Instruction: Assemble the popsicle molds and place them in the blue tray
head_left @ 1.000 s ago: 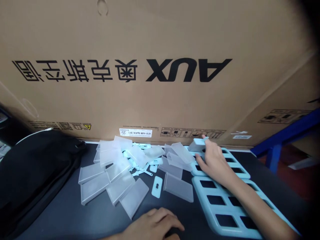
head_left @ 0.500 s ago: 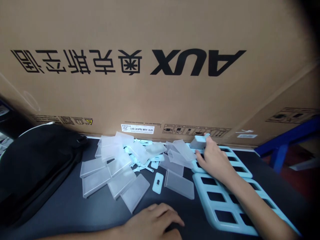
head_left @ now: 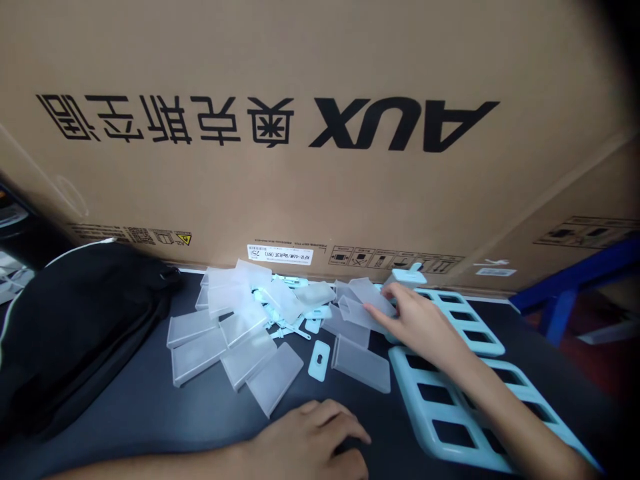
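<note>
My right hand [head_left: 417, 320] is above the far light-blue rack, thumb and fingers apart, holding nothing. Its fingertips are beside a clear plastic box [head_left: 367, 320] in the pile; whether they touch it I cannot tell. Just behind the hand, a box with a light-blue lid [head_left: 407, 275] stands upright in the far rack [head_left: 483, 349]. A second light-blue rack [head_left: 415, 413] with rectangular openings lies nearer, under my right forearm. At the front, my left hand [head_left: 315, 440] rests on the dark tabletop with loosely bent, parted fingers and nothing in it.
Several clear boxes [head_left: 200, 357] fan out on the dark tabletop around small light-blue parts [head_left: 283, 320]. A flat light-blue lid with a hole [head_left: 319, 375] lies apart. A large cardboard box [head_left: 250, 200] walls off the back. Black cloth [head_left: 90, 333] lies at left.
My right hand has let go of the lidded box, which stays in the far rack, and has moved left toward the clear boxes. My left hand stays in place. The view has shifted slightly.
</note>
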The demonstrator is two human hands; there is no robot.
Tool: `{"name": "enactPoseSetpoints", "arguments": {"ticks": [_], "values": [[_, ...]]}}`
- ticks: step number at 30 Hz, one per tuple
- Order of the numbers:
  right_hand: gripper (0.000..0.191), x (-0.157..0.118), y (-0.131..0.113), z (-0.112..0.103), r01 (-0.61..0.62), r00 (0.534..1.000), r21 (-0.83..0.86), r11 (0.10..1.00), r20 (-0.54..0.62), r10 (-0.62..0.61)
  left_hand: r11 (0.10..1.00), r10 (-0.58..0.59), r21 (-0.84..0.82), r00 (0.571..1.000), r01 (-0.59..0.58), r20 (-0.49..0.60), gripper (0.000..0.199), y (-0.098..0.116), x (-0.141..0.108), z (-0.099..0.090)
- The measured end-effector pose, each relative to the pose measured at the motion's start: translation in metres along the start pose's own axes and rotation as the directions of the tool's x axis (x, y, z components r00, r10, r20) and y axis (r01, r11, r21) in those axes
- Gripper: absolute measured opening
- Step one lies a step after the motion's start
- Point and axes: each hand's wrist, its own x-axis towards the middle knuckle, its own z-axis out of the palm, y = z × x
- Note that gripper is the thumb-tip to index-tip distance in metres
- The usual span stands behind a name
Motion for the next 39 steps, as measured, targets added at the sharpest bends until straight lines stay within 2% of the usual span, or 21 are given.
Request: {"name": "enactPoseSetpoints", "arguments": {"ticks": [3,6,9,11,13,17,19,21,23,26,28,32,35,39], "values": [[0.037,0.003,-0.003,0.002,-0.048,0.998,-0.032,0.998,0.030,0.049,1.000,0.005,0.016,1.000,-0.005,0.028,0.019,-0.001,0.000,0.000],[0.034,0.000,-0.005,-0.008,-0.049,0.998,0.003,0.999,-0.042,0.049,0.998,0.011,0.062,0.999,-0.014,0.046,0.018,0.003,0.001,-0.008],[0.027,-0.012,-0.007,-0.026,0.090,0.992,0.146,0.985,-0.100,-0.075,0.967,-0.080,0.243,0.997,0.073,0.017,0.022,0.010,0.004,-0.021],[0.025,-0.022,-0.008,-0.036,0.171,0.982,0.222,0.960,-0.119,-0.147,0.913,-0.188,0.368,0.982,0.175,-0.001,0.033,0.015,0.005,-0.027],[0.025,-0.033,-0.009,-0.042,0.208,0.974,0.289,0.934,-0.147,-0.171,0.869,-0.233,0.449,0.972,0.208,0.000,0.042,0.018,0.006,-0.028],[0.031,-0.052,-0.010,-0.043,0.226,0.974,0.492,0.841,-0.134,-0.183,0.855,-0.100,0.510,0.995,0.098,-0.024,0.034,0.023,0.002,-0.022],[0.035,-0.060,-0.011,-0.044,0.223,0.973,0.578,0.785,-0.080,-0.218,0.866,-0.014,0.499,0.999,0.030,-0.035,0.026,0.028,0.001,-0.021],[0.037,-0.067,-0.011,-0.049,0.228,0.964,0.609,0.760,-0.030,-0.265,0.883,-0.002,0.468,0.999,0.022,-0.043,0.023,0.033,0.000,-0.024],[0.039,-0.073,-0.013,-0.057,0.235,0.952,0.595,0.768,0.020,-0.306,0.891,-0.101,0.439,0.993,0.116,-0.058,0.028,0.038,0.000,-0.030],[0.039,-0.080,-0.016,-0.066,0.252,0.923,0.559,0.790,0.107,-0.370,0.869,-0.274,0.414,0.960,0.271,-0.052,0.044,0.040,0.002,-0.038],[0.041,-0.083,-0.019,-0.068,0.278,0.896,0.544,0.791,0.149,-0.418,0.871,-0.300,0.399,0.954,0.286,-0.028,0.048,0.038,0.003,-0.039],[0.051,-0.088,-0.027,-0.063,0.301,0.867,0.545,0.783,0.185,-0.463,0.896,-0.294,0.332,0.954,0.294,-0.052,0.038,0.033,0.004,-0.036],[0.053,-0.091,-0.032,-0.058,0.250,0.860,0.571,0.782,0.240,-0.450,0.917,-0.336,0.196,0.938,0.346,-0.084,0.032,0.029,0.005,-0.036],[0.049,-0.092,-0.040,-0.054,0.190,0.828,0.591,0.784,0.333,-0.452,0.908,-0.406,0.076,0.911,0.411,-0.072,0.035,0.025,0.005,-0.036]]}}
